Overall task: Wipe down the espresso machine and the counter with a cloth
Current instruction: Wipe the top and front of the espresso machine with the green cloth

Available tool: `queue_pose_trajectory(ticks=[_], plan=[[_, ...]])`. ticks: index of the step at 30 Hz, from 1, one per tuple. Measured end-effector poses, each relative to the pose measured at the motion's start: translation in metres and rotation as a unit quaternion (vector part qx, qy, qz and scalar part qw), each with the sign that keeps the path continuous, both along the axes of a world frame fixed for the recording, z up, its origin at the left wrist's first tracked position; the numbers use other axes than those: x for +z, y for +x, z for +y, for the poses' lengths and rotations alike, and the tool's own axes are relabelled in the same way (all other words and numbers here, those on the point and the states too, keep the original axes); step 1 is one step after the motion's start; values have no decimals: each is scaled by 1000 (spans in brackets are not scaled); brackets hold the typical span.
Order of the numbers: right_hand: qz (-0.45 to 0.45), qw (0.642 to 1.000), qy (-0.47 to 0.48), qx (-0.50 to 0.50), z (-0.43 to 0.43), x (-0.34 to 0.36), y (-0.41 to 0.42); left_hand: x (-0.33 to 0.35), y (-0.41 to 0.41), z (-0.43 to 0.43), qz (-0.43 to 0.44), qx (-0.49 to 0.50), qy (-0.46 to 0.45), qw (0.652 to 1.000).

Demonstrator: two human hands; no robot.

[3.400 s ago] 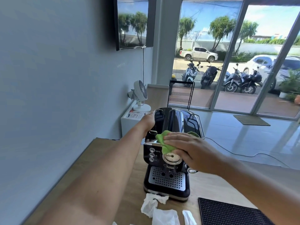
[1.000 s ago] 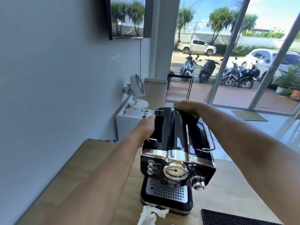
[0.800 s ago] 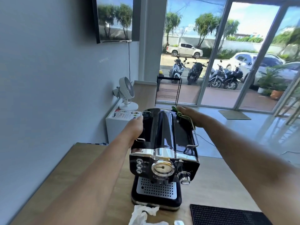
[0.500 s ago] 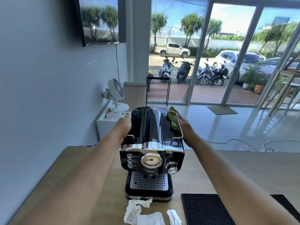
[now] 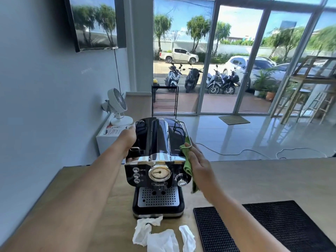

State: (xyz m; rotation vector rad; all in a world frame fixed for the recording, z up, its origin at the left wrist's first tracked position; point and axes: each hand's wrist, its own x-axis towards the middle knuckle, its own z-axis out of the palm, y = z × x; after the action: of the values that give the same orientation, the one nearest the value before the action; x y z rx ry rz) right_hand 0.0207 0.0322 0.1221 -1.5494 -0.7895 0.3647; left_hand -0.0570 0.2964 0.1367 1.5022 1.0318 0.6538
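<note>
On the table [image 5: 263,180], the left hand [image 5: 129,138] grips the espresso machine [image 5: 158,142]. The right hand [image 5: 201,166], fingers [image 5: 195,153] straight, presses a green cloth [image 5: 187,166] against its side.

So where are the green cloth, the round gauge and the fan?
green cloth [image 5: 187,165]: head view, middle fold
round gauge [image 5: 159,172]: head view, dial face
fan [image 5: 117,100]: head view, front grille

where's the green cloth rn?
Head view: the cloth lies against the espresso machine's right side, pressed there by the right hand, just right of the knob, its lower end hanging above the counter.
</note>
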Motion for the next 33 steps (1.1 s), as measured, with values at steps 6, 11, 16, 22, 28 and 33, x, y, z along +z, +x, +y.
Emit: queue_pose_trajectory(ticks=[6, 11, 16, 22, 28, 33], plan=[[-211, 971, -83, -72, -30, -14, -56, 3, -1, -3, 5, -18, -9, 1000], [-273, 957, -24, -97, -49, 66, -58, 8, -1, -9, 8, -24, -1, 1000], [-268, 950, -142, -76, 40, 117, -2, 9, -3, -10, 3, -37, -22, 999], [-263, 860, -437, 26, 113, 72, -2, 14, -6, -14, 7, -53, -26, 998], [-365, 807, -463, 38, 60, 64, -69, 14, -6, -16, 8, -36, -13, 999], [-307, 861, -399, 73, 95, 72, -18, 14, -7, -14, 6, -46, -21, 999]])
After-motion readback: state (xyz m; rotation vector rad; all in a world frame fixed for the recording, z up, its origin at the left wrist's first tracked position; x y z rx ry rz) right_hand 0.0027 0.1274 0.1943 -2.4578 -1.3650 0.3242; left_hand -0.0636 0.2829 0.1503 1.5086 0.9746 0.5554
